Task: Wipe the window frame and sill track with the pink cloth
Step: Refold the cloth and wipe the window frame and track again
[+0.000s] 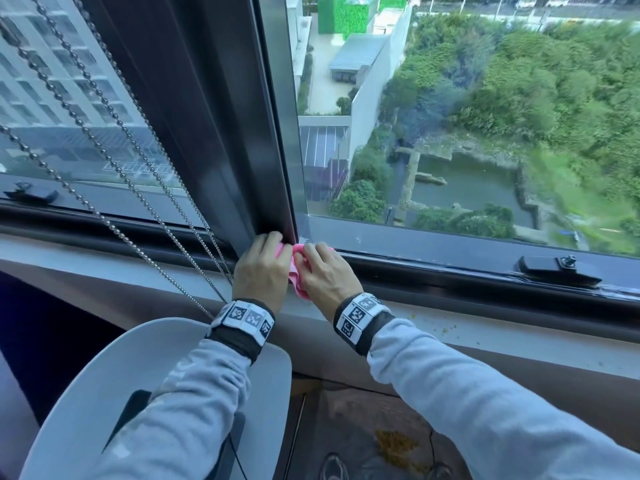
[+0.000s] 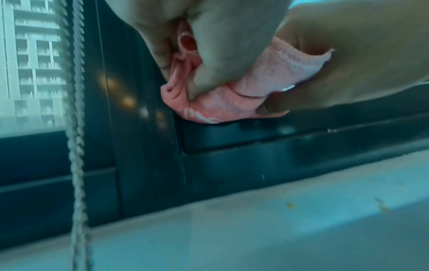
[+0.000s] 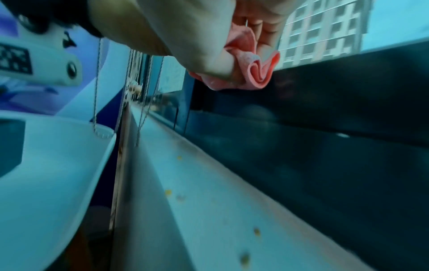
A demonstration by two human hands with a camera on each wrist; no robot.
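Observation:
Both hands hold the pink cloth [image 1: 294,268] at the foot of the dark vertical window frame [image 1: 221,133], where it meets the sill track [image 1: 450,268]. My left hand [image 1: 263,268] grips one bunched end against the frame's base, thumb and fingers curled round the cloth [image 2: 209,106]. My right hand [image 1: 325,271] pinches the other end of the cloth [image 3: 250,73] just above the track. Most of the cloth is hidden between the two hands.
Bead chains [image 1: 138,188] hang slanting just left of my left hand. A black window latch [image 1: 557,270] sits on the track to the right, another latch [image 1: 31,195] far left. Yellow crumbs [image 1: 440,329] dot the pale sill. A white chair [image 1: 104,393] stands below left.

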